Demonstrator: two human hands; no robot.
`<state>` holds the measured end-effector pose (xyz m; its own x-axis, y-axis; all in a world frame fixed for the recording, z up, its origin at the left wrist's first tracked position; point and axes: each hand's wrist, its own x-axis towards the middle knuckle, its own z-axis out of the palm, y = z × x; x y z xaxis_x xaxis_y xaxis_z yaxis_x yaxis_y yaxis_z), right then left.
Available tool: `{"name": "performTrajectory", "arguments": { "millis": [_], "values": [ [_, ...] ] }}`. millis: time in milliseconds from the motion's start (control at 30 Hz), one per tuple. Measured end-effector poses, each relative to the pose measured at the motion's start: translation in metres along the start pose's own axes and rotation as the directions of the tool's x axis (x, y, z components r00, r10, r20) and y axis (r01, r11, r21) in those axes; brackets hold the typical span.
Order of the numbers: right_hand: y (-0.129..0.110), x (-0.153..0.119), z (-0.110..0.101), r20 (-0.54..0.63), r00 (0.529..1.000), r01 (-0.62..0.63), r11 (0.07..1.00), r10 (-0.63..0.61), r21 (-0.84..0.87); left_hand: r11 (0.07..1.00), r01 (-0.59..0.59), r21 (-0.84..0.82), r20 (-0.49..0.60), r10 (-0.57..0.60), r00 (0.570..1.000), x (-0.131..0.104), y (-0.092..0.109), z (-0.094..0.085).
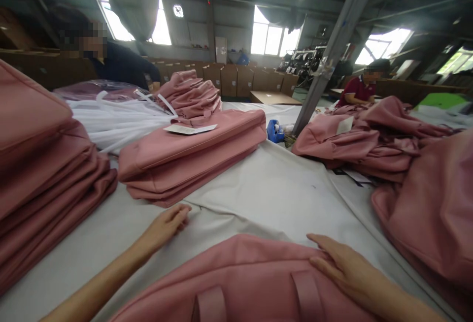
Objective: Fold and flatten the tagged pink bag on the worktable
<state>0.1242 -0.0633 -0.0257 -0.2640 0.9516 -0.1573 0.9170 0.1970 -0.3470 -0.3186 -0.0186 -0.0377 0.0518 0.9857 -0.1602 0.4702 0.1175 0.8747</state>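
A pink bag (254, 280) with two strap loops lies at the near edge of the white-covered table (273, 189). My right hand (342, 265) rests on the bag's right upper edge, fingers apart. Beyond the bag's left side, my left hand (172, 226) is over the cloth, its fingers slightly curled and close together; whether anything is between them I cannot make out. Just past it is a stack of folded pink bags (195, 152) with a white tag (190, 129) on top.
Tall pink stacks stand at the left (48, 164) and right (436, 199). White strips (114, 120) lie behind. A grey post (325, 61) rises beside a blue holder (275, 131). A person in dark clothes (125, 63) is back left, another in red (356, 90) back right.
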Motion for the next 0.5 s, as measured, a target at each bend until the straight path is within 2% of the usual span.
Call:
{"name": "performTrajectory", "arguments": {
  "millis": [67, 100, 167, 233, 300, 367, 500],
  "values": [
    [0.002, -0.001, 0.004, -0.058, 0.996, 0.076, 0.997, -0.074, 0.034, 0.993, -0.042, 0.108, 0.007, 0.041, 0.999, -0.007, 0.014, -0.018],
    [-0.001, -0.002, 0.003, -0.057, 0.992, 0.114, 0.992, -0.111, 0.059, 0.981, -0.079, 0.178, 0.058, 0.069, 0.996, -0.016, 0.023, -0.021],
    [-0.011, -0.002, -0.003, 0.008, 0.986, 0.161, 0.977, -0.164, 0.141, 0.933, -0.174, 0.315, 0.243, 0.098, 0.965, -0.040, 0.045, -0.011],
    [-0.021, 0.002, -0.009, 0.059, 0.980, 0.174, 0.963, -0.189, 0.204, 0.862, -0.246, 0.443, 0.394, 0.059, 0.917, -0.060, 0.064, 0.011],
    [-0.028, 0.004, -0.014, 0.065, 0.981, 0.166, 0.963, -0.184, 0.214, 0.805, -0.264, 0.531, 0.447, -0.001, 0.895, -0.068, 0.076, 0.032],
    [-0.030, 0.000, -0.020, 0.069, 0.986, 0.135, 0.968, -0.152, 0.210, 0.790, -0.258, 0.555, 0.453, -0.027, 0.891, -0.067, 0.080, 0.042],
    [-0.028, -0.026, -0.041, 0.189, 0.977, 0.049, 0.962, -0.103, 0.268, 0.831, -0.278, 0.483, 0.528, -0.023, 0.849, -0.071, 0.080, 0.032]
  ]
}}
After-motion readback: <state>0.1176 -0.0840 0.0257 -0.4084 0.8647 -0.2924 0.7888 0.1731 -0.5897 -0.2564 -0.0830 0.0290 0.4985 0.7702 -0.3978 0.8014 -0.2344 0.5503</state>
